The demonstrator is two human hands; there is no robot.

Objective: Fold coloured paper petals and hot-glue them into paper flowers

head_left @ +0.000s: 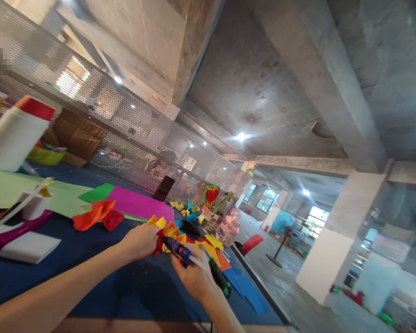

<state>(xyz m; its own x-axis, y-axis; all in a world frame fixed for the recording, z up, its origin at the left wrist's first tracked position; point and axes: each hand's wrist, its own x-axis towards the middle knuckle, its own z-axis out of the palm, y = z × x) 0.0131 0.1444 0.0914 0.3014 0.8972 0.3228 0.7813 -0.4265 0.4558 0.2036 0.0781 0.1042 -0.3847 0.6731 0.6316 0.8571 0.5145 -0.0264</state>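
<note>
My right hand (194, 273) is closed around a dark blue hot glue gun (178, 249) with a pale glue stick at its back. The gun's nozzle points left at a folded paper piece (159, 243) in red, orange and yellow. My left hand (142, 243) grips that piece at its left side, fingers closed. Whether the nozzle touches the paper I cannot tell. Yellow folded points (156, 221) stand up just behind my left fingers. Orange and red folded papers (99, 215) lie on the dark blue table (90, 282) to the left.
Purple paper (135, 201), a black phone (164, 188) and a pink jar (228, 229) are toward the back. Blue paper strips (251, 293) lie near the right edge. A purple and white tape dispenser (27, 243) stands at left. A perforated metal partition (125, 125) rises behind.
</note>
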